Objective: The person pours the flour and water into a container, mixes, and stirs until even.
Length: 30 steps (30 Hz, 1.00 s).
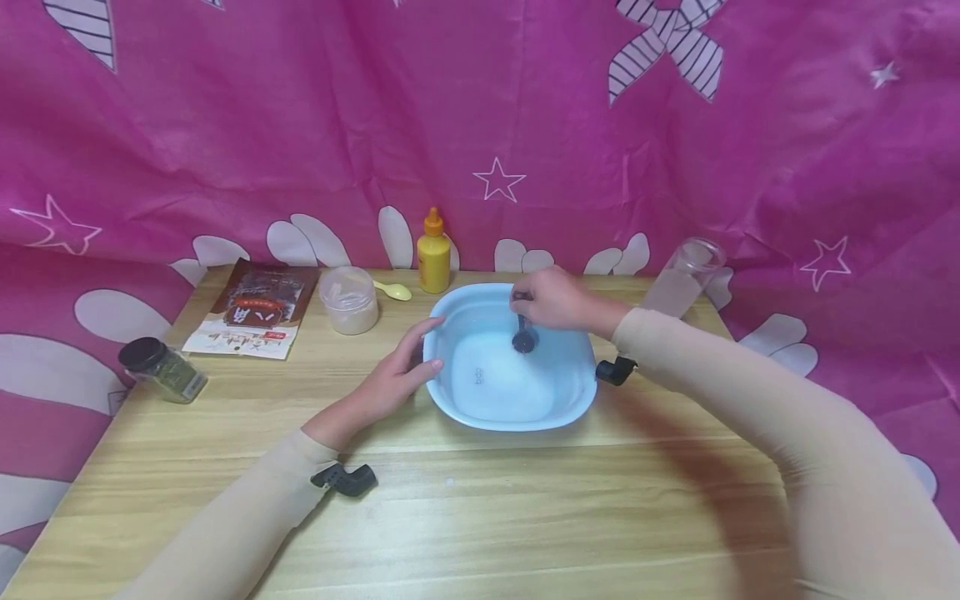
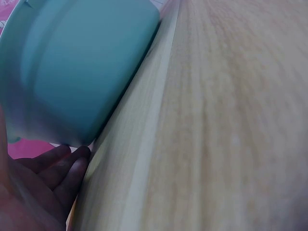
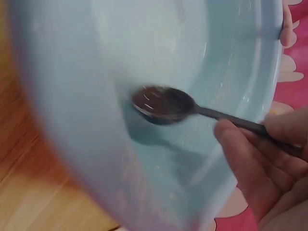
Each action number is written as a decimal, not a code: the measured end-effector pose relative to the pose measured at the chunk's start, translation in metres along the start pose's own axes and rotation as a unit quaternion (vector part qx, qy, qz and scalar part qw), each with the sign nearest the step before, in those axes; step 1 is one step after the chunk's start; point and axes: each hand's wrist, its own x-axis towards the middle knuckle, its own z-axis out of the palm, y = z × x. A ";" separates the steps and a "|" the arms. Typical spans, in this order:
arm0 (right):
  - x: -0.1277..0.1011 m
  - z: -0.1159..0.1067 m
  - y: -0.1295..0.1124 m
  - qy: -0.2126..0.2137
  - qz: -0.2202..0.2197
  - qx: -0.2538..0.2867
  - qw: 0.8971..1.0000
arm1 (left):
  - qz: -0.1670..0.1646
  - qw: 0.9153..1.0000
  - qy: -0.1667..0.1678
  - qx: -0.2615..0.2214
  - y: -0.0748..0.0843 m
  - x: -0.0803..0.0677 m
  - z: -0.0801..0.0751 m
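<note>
A light blue plastic basin stands on the table. At its left side, my left hand holds the rim, thumb over the edge; in the left wrist view the other fingers lie by the outer wall. My right hand reaches over the far right rim and pinches the handle of a black spoon. The spoon's bowl points down into the basin, above its floor near the wall. Dark brown and glossy inside, the spoon bowl is slightly blurred in the right wrist view.
Left of the basin are a black-lidded spice jar, a brown-and-white packet, a clear tub of white powder and a yellow spoon. A yellow squeeze bottle stands behind. A clear bottle leans at the back right, before a pink curtain.
</note>
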 end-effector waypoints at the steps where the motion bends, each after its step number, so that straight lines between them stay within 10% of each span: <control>1: 0.001 0.001 -0.002 0.005 0.002 0.017 1.000 | 0.000 1.000 0.000 0.000 0.000 0.000 0.000; 11: 0.002 0.013 -0.015 -0.101 -0.009 0.189 0.977 | -0.005 1.000 0.002 -0.001 0.001 -0.002 0.000; 17: -0.005 0.007 -0.010 -0.191 -0.003 0.177 0.965 | -0.004 1.000 0.002 0.001 0.003 -0.001 -0.001; 25: -0.002 0.000 -0.001 -0.032 0.013 -0.017 0.999 | -0.007 1.000 -0.001 0.000 0.005 -0.001 -0.001; 30: 0.002 0.004 -0.007 0.024 0.028 -0.003 0.999 | -0.010 1.000 -0.001 0.000 0.004 -0.001 -0.001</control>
